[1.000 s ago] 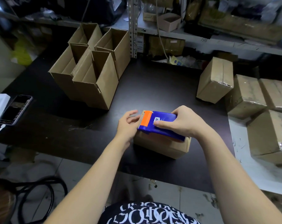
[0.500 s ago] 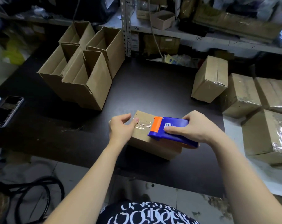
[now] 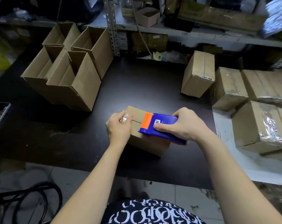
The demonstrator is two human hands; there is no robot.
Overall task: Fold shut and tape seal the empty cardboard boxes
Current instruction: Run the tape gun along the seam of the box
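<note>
A small folded-shut cardboard box [image 3: 146, 143] lies near the front edge of the dark table [image 3: 137, 81]. My right hand [image 3: 183, 125] grips a blue tape dispenser with an orange end [image 3: 159, 126], which rests on top of the box toward its right side. My left hand [image 3: 119, 126] holds the box's left end, thumb pressing clear tape [image 3: 126, 118] down over the top seam. A stretch of the seam between thumb and dispenser shows as a dark line.
Several open-topped empty boxes [image 3: 69, 78] stand at the back left. Taped boxes [image 3: 200, 75] pile up on the right. A phone [image 3: 0, 115] lies at the left edge. Cluttered metal shelving [image 3: 185, 33] runs along the back. Black cables [image 3: 24, 199] lie on the floor.
My right hand has drawn the dispenser rightward along the box top, laying tape. My left hand went from the dispenser's end to pressing the tape at the box's left end.
</note>
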